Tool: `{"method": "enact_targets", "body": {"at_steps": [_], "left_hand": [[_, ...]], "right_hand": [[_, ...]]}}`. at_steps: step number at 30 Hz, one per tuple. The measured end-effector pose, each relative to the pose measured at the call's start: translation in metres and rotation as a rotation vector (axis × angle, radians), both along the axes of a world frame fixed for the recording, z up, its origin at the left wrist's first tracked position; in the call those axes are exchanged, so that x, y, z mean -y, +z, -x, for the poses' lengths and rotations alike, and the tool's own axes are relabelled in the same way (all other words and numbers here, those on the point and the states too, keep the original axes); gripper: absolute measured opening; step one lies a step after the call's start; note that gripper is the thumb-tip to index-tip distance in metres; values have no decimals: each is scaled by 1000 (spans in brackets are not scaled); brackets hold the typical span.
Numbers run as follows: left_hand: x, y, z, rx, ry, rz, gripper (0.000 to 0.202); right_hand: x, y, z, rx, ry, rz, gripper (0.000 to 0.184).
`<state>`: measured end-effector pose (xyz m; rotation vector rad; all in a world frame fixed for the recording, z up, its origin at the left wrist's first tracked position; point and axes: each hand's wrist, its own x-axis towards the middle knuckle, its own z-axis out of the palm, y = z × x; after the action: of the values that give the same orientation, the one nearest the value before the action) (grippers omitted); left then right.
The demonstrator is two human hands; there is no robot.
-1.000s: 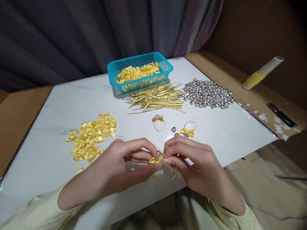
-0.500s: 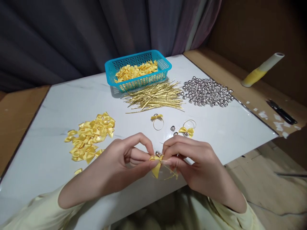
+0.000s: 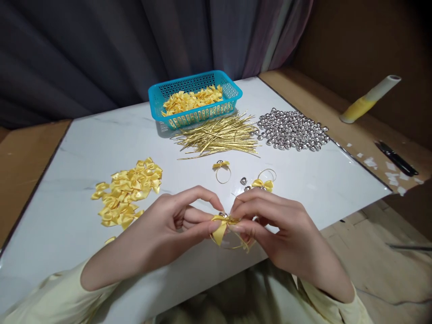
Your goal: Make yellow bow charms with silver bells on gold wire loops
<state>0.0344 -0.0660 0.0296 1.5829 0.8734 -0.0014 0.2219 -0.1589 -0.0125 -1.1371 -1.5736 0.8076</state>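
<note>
Near the table's front edge, a yellow ribbon bow (image 3: 219, 230) is pinched between my two hands. My left hand (image 3: 189, 220) grips its left side with thumb and fingers. My right hand (image 3: 266, 220) is closed at the bow's right side, on a thin gold wire (image 3: 232, 248) that loops below it. A silver heart bead (image 3: 223, 214) sits at the top of the bow, partly hidden by my fingers. Just beyond lie a wire ring with a bow (image 3: 223, 174), a second ringed bow (image 3: 263, 184) and a loose heart bead (image 3: 243, 181).
A blue basket (image 3: 195, 115) of yellow bows stands at the back. Before it lie gold wires (image 3: 219, 137), with silver heart beads (image 3: 293, 129) to the right. Loose bows (image 3: 130, 191) lie left. A cardboard tube (image 3: 369, 100) and a black cutter (image 3: 396, 158) are on the right.
My right hand has shifted slightly right, away from the left. The gold wire loop below the bow shows wider, and the bow has turned a little.
</note>
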Motion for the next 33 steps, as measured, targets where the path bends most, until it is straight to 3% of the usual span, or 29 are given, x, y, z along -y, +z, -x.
{"method": "enact_targets", "body": {"at_steps": [11, 26, 29, 33], "left_hand": [[2, 1, 0, 3, 2, -43, 25], [-1, -3, -2, 19, 35, -134, 20], [-3, -3, -1, 17, 43, -228, 20], [-15, -10, 6, -62, 39, -560, 22]], "right_hand": [[6, 2, 2, 54, -127, -130, 14], [-2, -3, 6, 50, -233, -71, 13], [-4, -4, 3, 65, -284, -60, 9], [-9, -13, -9, 45, -435, 0, 11]]}}
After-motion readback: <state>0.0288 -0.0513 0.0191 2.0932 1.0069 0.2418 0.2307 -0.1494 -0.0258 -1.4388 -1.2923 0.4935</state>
